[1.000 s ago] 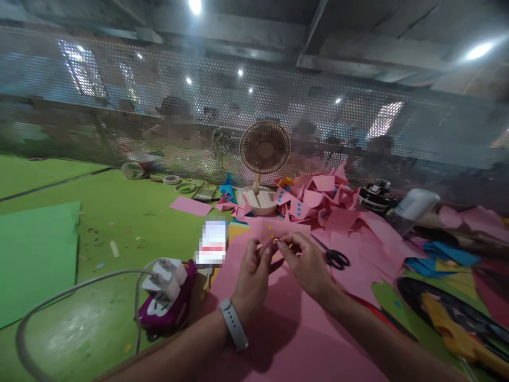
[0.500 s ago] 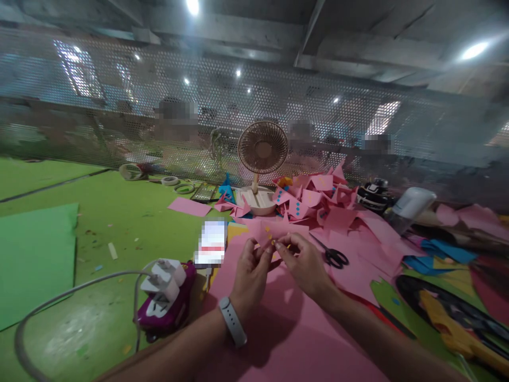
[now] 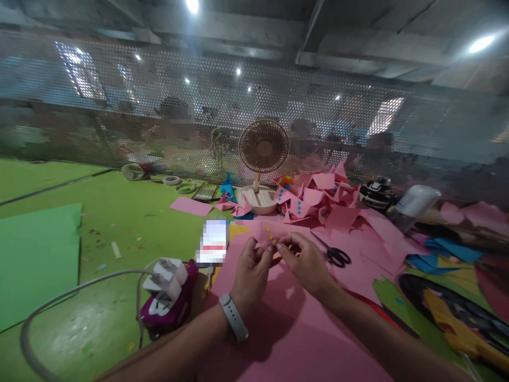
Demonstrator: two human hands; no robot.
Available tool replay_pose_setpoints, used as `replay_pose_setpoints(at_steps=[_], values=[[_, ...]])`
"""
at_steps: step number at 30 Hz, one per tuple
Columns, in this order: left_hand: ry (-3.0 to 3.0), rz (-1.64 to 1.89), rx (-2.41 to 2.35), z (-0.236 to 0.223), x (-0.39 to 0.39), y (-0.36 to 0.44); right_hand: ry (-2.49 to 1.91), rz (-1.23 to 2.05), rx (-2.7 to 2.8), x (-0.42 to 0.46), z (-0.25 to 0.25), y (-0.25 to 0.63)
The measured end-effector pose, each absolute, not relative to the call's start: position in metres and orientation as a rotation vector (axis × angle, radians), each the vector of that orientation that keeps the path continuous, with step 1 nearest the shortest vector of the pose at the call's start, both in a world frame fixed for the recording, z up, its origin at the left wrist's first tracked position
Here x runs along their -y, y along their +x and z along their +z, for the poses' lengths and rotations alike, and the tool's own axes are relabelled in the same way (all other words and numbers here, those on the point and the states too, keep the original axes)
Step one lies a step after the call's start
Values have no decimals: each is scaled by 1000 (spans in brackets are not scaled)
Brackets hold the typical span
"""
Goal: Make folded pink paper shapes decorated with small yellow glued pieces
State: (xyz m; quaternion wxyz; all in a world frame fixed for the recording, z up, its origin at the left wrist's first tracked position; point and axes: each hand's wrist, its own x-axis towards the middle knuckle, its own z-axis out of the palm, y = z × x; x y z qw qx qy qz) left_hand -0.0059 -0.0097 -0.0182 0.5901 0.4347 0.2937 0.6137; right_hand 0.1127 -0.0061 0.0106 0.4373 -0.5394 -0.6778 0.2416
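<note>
Little's moving since the prev frames: your view's shifting slightly, while both hands are staying at nearly the same spot. Head view: your L hand [image 3: 251, 273] is pinching a pink paper piece [image 3: 259, 231] w/ small yellow bits [image 3: 268, 231], thumb & index almost closed. Your R hand [image 3: 305, 262] is meeting it, thumb & index nearly together; can't tell if they're gripping anything. That piece is showing by your fingertips, over the big pink sheet [image 3: 306, 339]. Black scissors [image 3: 338, 257] are lying just right of your R hand; a phone [image 3: 213, 242] is lying left of your L hand. A fan [image 3: 264, 146] is standing beyond, w/ folded pink pieces [image 3: 318, 193] piling up beside it.
</note>
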Motion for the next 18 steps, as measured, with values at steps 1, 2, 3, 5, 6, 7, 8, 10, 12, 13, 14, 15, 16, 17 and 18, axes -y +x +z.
replay_pose_setpoints(at_steps=[1, 2, 3, 5, 6, 7, 8, 10, 12, 13, 14, 15, 16, 17, 18], values=[[1019, 1434, -694, -18, 10, -6, -1349, 601, 1691, 6, 11, 113], [1028, 1438, -704, -17, 10, -6, -1354, 599, 1696, 6, 11, 114], [1038, 1444, -714, -17, 10, -6, -1358, 592, 1700, 6, 11, 114], [1061, 1452, -729, -15, 11, -6, -1368, 568, 1702, 4, 10, 116], [1066, 1457, -735, -15, 11, -6, -1375, 552, 1697, 3, 10, 117], [1068, 1458, -739, -14, 11, -6, -1381, 541, 1690, 2, 10, 119], [1065, 1460, -741, -14, 11, -7, -1389, 540, 1682, 1, 10, 120], [1064, 1451, -740, -14, 10, -7, -1404, 578, 1680, -1, 13, 124], [1072, 1428, -743, -14, 9, -8, -1425, 623, 1705, -1, 19, 129], [1079, 1414, -747, -14, 9, -8, -1437, 626, 1728, -1, 23, 132], [1084, 1400, -751, -13, 9, -8, -1446, 601, 1752, -1, 27, 136], [1084, 1385, -754, -13, 9, -8, -1445, 543, 1770, -1, 31, 139], [1078, 1373, -758, -12, 10, -8, -1432, 456, 1780, -1, 35, 143], [1069, 1364, -763, -11, 10, -8, -1403, 358, 1791, -2, 38, 147], [1059, 1355, -767, -9, 11, -8, -1366, 268, 1805, -4, 40, 150]])
